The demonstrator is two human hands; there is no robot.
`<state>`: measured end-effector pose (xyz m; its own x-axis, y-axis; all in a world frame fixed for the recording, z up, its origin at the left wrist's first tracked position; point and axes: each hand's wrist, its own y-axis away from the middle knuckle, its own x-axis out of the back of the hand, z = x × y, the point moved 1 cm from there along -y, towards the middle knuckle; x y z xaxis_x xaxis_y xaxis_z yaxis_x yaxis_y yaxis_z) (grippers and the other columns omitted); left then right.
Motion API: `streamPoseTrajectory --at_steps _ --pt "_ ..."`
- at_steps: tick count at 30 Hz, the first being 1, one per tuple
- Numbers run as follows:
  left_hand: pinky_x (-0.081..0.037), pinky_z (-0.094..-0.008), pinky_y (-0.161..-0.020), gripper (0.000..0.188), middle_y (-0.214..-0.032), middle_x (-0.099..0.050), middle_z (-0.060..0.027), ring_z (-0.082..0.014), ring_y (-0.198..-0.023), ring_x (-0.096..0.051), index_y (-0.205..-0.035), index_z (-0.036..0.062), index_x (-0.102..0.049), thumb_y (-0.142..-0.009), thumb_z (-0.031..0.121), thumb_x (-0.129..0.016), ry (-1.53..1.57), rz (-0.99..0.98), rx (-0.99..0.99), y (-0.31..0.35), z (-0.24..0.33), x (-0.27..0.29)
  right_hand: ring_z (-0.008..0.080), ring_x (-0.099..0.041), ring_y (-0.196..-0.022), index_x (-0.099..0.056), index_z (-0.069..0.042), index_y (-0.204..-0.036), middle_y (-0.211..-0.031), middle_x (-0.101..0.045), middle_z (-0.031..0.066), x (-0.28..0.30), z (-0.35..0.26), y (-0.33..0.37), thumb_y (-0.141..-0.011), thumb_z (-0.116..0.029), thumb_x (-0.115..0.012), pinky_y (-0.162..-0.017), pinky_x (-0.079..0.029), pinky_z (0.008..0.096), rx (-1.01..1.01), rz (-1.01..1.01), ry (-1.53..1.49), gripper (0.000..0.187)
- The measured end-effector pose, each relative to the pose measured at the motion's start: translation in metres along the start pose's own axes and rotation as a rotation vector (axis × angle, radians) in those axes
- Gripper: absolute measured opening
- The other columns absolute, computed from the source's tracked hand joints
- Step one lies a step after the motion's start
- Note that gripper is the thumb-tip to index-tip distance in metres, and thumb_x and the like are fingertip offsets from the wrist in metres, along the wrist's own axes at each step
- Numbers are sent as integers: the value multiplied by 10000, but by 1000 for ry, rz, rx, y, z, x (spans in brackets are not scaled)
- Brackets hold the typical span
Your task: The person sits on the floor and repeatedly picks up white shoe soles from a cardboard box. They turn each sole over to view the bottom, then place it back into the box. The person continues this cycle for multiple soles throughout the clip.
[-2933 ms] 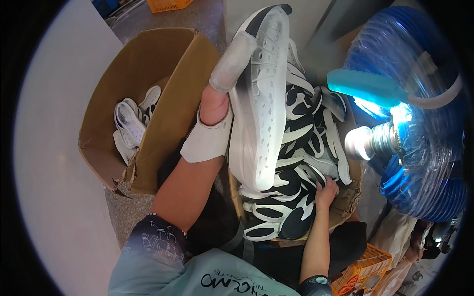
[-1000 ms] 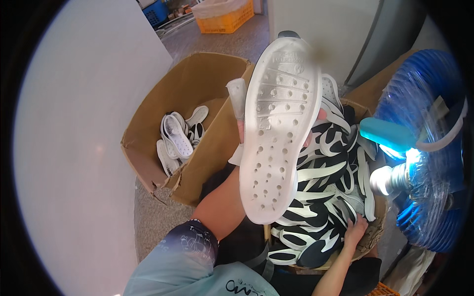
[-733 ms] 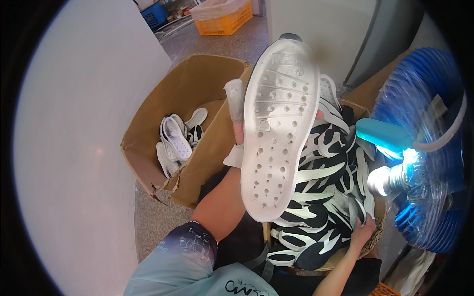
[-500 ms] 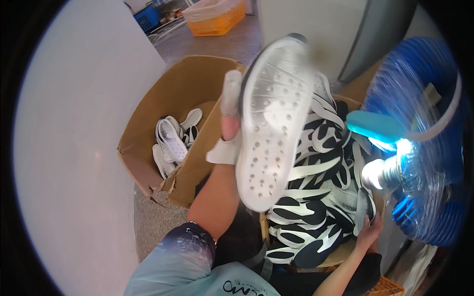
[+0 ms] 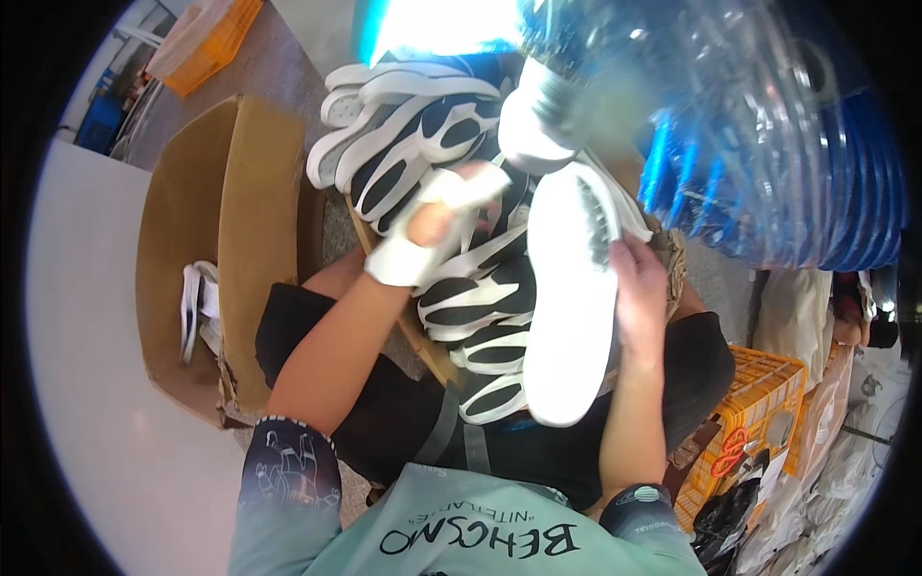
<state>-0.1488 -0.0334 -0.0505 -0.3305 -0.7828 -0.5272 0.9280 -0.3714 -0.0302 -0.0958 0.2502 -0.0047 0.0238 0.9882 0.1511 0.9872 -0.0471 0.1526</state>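
A white shoe sole (image 5: 571, 317), brightly lit, stands lengthwise in front of me, and my right hand (image 5: 641, 293) grips its right edge. To the left, my left hand (image 5: 430, 228) hovers over the heap, white wrapping around its palm and fingers. Motion blurs its fingers, and I cannot make out a sole in it. Beneath both hands lie several black-and-white shoe soles (image 5: 495, 293), packed in rows between my knees. More white soles (image 5: 413, 86) are stacked at the far end of the heap. The lower part of the heap is partly hidden by the held sole.
A glowing lamp bulb (image 5: 538, 120) hangs just beyond the held sole. Plastic-wrapped blue ribbed material (image 5: 778, 182) fills the upper right. At left is a cardboard box (image 5: 259, 221) with a few white soles (image 5: 190, 307) inside. Orange crates (image 5: 759, 389) stand at right and far left.
The sole with the clear underside has left my left hand, which is now lower over the heap. My right hand has lifted a sole from the heap's edge. The view has turned right.
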Motion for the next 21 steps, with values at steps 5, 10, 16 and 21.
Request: streamPoseTrajectory --at_steps 5,10,16,21 --pt "-534 -307 -847 402 -1076 -705 -101 -161 -950 -679 -1216 -31 -623 -987 294 -565 -14 -59 139 5 -22 -38 130 -639 -959 -476 130 -1367 -1109 -677 149 -43 1 54 -1010 -153 -586 -846 -501 244 -30 -63 -342 469" --pt "-546 -268 -786 585 -1007 -704 -119 -146 -880 -677 -1143 -11 -619 -1029 537 -449 290 263 141 15 -19 -51 106 -641 -918 -445 143 -1386 -1040 -696 147 -54 -6 71 -996 -135 -597 -821 -499 231 -40 -60 -360 502" --pt "-543 -300 -859 741 -1033 -716 -136 -185 -896 -688 -1120 -49 -653 -998 639 -405 270 347 124 20 -26 -49 107 -656 -876 -436 161 -1382 -1017 -704 153 -54 -22 74 -994 -143 -597 -789 -509 224 -23 -77 -373 519" --pt "-542 -306 -868 790 -1010 -726 -143 -192 -896 -691 -1090 -54 -681 -986 671 -385 598 56 38 15 -25 -47 124 -664 -889 -435 171 -1375 -1039 -701 171 -52 -28 72 -993 -153 -600 -794 -515 227 10 -86 -361 527"
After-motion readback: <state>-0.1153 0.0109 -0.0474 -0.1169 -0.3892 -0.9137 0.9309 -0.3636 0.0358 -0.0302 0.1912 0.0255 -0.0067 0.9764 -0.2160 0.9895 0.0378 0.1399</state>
